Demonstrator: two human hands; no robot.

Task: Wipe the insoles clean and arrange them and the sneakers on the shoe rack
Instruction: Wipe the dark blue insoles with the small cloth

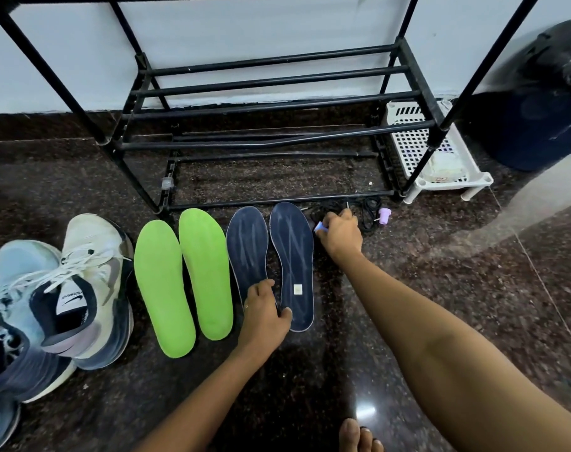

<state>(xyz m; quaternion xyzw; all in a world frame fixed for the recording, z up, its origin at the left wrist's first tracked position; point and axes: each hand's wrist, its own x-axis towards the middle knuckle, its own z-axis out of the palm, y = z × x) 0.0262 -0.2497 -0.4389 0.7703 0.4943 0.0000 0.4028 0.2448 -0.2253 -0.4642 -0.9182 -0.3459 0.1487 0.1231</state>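
Standing empty behind everything, the black tubular metal shoe rack (pixel 271 89) awaited the pale laced sneakers (pixel 82 288) at floor left. Two navy foam insoles (pixel 292 256) lay before it, probably light and floppy, best pinched at the heel. The left hand (pixel 264 313) pinched there; the right hand (pixel 339 233) was closed around a small bluish wiper (pixel 320 227).

Single head-worn camera, wide-angle, looked forward and steeply down at the dark floor (pixel 440 288) from close above. It faced the shoe rack (pixel 261 93) against the wall; both forearms reached in from the bottom edge.
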